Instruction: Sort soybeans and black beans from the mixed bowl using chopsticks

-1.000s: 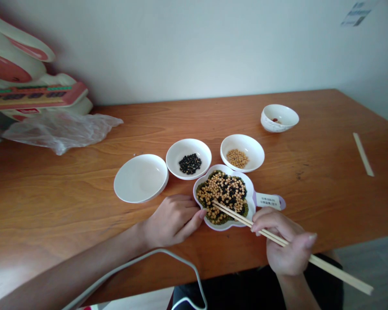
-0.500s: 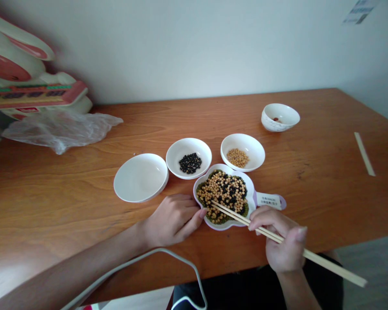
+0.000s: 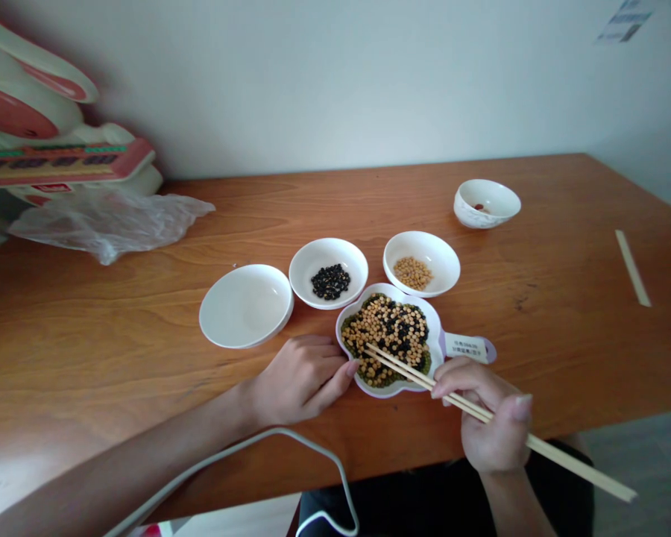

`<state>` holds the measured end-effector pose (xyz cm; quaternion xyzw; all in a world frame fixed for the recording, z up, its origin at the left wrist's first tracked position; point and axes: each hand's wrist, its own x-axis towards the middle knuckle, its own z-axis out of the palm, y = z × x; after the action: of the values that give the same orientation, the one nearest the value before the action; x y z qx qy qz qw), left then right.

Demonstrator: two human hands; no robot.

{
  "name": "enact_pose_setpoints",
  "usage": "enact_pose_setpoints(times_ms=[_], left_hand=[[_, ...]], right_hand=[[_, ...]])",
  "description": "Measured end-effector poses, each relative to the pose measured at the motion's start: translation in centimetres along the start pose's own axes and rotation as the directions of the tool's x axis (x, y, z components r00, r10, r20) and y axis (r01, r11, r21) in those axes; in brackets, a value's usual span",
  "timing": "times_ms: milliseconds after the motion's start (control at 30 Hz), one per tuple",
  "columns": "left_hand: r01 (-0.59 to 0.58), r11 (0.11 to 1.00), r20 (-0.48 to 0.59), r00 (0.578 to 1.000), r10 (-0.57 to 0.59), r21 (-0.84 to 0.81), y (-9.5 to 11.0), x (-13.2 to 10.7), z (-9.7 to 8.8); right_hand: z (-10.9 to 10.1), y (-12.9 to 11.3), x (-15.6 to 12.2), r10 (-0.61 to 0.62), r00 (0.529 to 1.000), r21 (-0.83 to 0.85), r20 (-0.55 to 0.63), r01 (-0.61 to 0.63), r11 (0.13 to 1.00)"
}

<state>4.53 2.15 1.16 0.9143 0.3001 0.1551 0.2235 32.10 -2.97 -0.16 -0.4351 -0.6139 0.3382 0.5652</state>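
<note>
A pair of wooden chopsticks point(image 3: 559, 455) is gripped in my right hand point(image 3: 489, 414). Their tips touch the beans in a flower-shaped white dish point(image 3: 435, 332) with a lilac rim and a labelled handle. Yellow soybeans, black beans and small green beans point(image 3: 385, 339) lie mixed in it. My left hand point(image 3: 305, 380) holds the dish's left rim, thumb on the near side, other fingers partly hidden. Behind the dish stand a white bowl with black beans point(image 3: 329, 282) and one with soybeans point(image 3: 412, 274). Left of them is an empty white bowl point(image 3: 246, 306).
A patterned white bowl point(image 3: 484, 218) with a few reddish bits stands at the back right. A pale flat strip point(image 3: 633, 267) lies at the right. Back left are a crumpled plastic bag point(image 3: 112, 224) and a rabbit-shaped toy keyboard point(image 3: 67, 164). A white cable point(image 3: 313, 444) crosses the near edge.
The whole view has shifted very slightly. Both hands keep their places, and the chopstick tips stay among the beans at the dish's left part.
</note>
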Motion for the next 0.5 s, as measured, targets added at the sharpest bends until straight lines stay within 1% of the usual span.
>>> enact_pose_setpoints(times_ms=[133, 267, 500], left_hand=[[0.005, 1.0, 0.004, 1.0, -0.005, -0.003, -0.09, -0.05, 0.02], [0.004, 1.0, -0.001, 1.0, -0.004, -0.003, -0.15, -0.04, 0.07], [-0.001, 1.0, -0.002, 1.0, 0.001, 0.004, -0.1, -0.17, 0.08]], right_hand=[[-0.14, 0.0, -0.02, -0.039, 0.999, -0.018, 0.036, 0.04, 0.999], [-0.16, -0.09, 0.04, -0.048, 0.996, -0.02, 0.077, 0.05, 0.999], [0.11, 0.05, 0.13, -0.032, 0.997, -0.031, 0.069, 0.034, 0.999]])
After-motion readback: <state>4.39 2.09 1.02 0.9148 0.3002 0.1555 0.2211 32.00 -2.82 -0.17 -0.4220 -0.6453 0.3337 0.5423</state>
